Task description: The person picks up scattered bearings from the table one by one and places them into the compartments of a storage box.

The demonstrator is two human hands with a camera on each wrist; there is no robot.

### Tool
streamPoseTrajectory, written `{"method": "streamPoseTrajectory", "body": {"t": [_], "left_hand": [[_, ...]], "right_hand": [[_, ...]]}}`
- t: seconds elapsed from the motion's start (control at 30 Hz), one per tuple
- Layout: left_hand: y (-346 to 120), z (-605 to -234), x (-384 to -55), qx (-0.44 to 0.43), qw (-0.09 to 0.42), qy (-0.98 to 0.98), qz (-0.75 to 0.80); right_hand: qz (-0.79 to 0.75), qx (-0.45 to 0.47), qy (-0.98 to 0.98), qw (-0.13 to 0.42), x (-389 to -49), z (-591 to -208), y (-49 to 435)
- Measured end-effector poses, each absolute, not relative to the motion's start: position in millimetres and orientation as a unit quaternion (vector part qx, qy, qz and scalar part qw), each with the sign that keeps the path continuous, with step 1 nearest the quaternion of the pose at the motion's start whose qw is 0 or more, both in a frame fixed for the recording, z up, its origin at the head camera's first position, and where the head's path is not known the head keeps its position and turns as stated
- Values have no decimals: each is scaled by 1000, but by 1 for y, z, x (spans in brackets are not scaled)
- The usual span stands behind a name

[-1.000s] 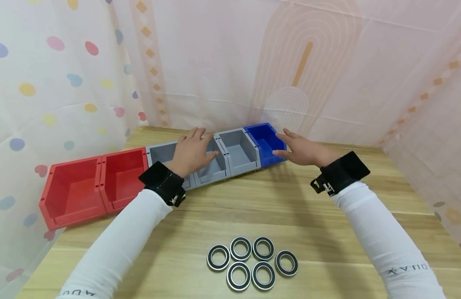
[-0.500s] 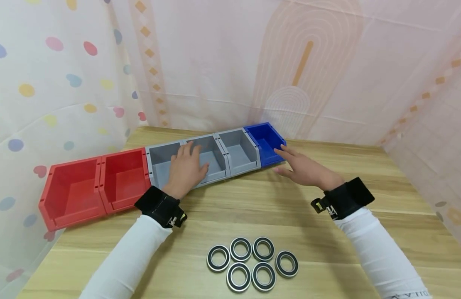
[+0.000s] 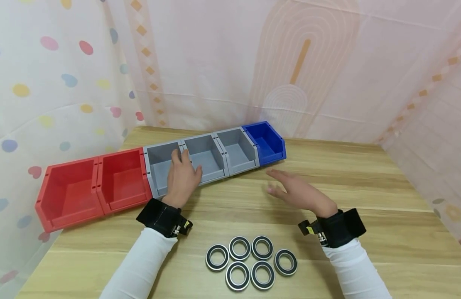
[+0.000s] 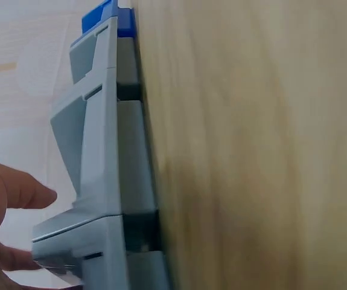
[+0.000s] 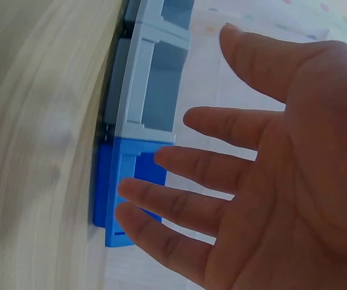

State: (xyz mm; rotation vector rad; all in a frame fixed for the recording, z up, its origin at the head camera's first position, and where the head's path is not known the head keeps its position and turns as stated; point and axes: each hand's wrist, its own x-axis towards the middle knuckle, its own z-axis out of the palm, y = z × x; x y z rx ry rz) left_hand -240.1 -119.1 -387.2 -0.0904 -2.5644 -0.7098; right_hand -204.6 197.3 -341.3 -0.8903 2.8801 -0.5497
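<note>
My left hand [image 3: 182,180] hovers in front of the grey bins [image 3: 206,155], its fingertips overlapping two of them in the head view; it holds nothing. My right hand [image 3: 299,193] is over the table, to the front right of the blue bin [image 3: 270,159]. In the right wrist view the right hand's fingers [image 5: 203,169] are straight and spread, with the palm bare. Several ball bearings [image 3: 263,275] with black seals lie flat in a cluster on the near part of the table, between the two forearms.
Two red bins [image 3: 123,203] continue the row at the left, side by side with the grey ones. The wooden table [image 3: 350,178] stretches to the right. A patterned curtain [image 3: 212,62] hangs behind the bins and at both sides.
Both hands have drawn back toward the body, away from the bins; the left from above the grey bins, the right from beside the blue one. The bearings and bins stay in place.
</note>
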Motion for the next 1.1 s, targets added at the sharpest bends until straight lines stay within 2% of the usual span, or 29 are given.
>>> {"method": "streamPoseTrajectory", "body": {"t": [0.23,0.57,0.67,1.1], "left_hand": [[-123,-390,-239,-9,183,-942,-280],[-129,-383,-240,-36,107,-959,-262],[-131,-382,-240,-40,101,-960,-258],[-133,-386,-241,-80,132,-957,-244]], "right_hand": [[-201,-290,933,73,-194,-344,190],[-174,-333,920,112,-174,-341,174],[-166,-354,912,124,-169,-344,165],[-105,-369,914,134,-152,-341,146]]}}
